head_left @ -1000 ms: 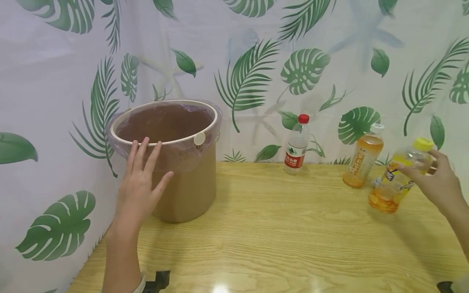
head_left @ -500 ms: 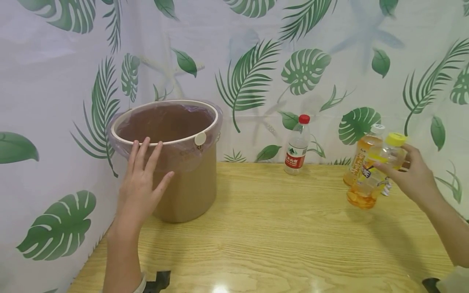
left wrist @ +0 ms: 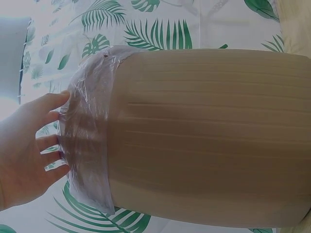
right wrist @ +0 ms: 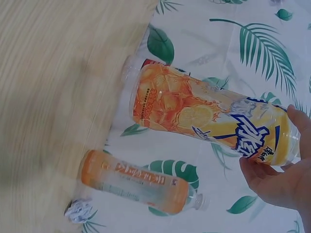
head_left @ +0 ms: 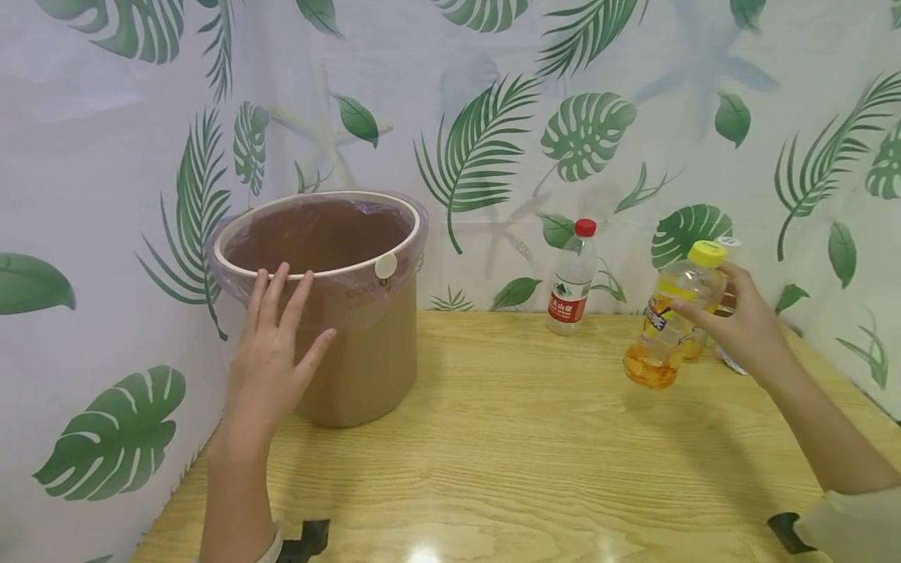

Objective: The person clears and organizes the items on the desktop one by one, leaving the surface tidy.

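Head view: the left hand [head_left: 271, 360], fingers outspread, touches the bin [head_left: 359, 367] at its near rim. Right of the bin stands a red-capped bottle [head_left: 568, 289], its label hard to read. Farther right, the right hand [head_left: 746, 324] grips a yellow-capped bottle [head_left: 660, 328], now nearer the bin; its label seemingly includes 冰.

Possibly staged indoor setting: leaf-print sheeting [head_left: 394, 62] behind wood-grain table [head_left: 493, 453].
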`<state>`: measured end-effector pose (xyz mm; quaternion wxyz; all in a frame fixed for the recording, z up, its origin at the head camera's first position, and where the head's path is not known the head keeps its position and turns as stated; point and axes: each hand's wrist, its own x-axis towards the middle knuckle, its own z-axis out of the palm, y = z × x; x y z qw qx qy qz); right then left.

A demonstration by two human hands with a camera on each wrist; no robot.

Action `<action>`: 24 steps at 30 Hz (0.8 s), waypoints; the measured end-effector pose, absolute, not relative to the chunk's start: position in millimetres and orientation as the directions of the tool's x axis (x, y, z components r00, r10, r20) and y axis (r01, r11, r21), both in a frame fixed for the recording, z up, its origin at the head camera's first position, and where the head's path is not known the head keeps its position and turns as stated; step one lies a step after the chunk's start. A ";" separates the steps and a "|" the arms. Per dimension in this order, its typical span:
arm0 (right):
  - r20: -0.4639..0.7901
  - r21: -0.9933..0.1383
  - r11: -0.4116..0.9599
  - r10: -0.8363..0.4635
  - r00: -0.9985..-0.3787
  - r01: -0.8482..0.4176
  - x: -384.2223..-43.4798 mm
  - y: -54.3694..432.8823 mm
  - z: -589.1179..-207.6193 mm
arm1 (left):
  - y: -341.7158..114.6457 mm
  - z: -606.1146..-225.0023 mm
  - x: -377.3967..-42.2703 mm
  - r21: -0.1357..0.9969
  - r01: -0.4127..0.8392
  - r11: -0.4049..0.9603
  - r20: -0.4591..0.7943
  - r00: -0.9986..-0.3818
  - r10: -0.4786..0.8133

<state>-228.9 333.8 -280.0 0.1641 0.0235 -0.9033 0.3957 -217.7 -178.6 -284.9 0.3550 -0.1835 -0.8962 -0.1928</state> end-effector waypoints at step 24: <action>0.376 -0.707 0.644 -0.006 -0.927 -0.291 -244.3 285.8 -273.7 | -178.5 -284.0 -218.0 0.209 0.466 0.860 0.711 -0.676 0.194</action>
